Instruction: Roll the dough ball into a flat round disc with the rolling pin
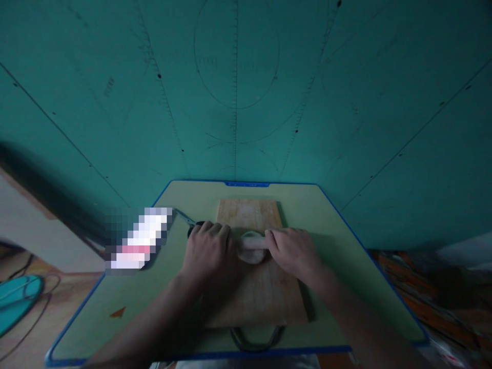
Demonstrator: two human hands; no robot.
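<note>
A pale rolling pin (254, 243) lies crosswise over a small round piece of dough (251, 255), touching it from above. My left hand (209, 246) is wrapped round the pin's left end. Round its right end, the fingers of my right hand (290, 248) are closed too. Under the dough is a wooden cutting board (255, 302) with a dark handle (257, 341) at its near edge. Scissors (186, 218) lie just beyond my left hand, their dark grips partly hidden behind it.
The board rests on a pale green table (326, 312) with a blue rim. At the table's left is a bright, blurred-out phone-like rectangle (142, 238). A small orange-brown scrap (118, 312) lies nearer me. Behind the table stands a green wall (253, 133) with drawn lines.
</note>
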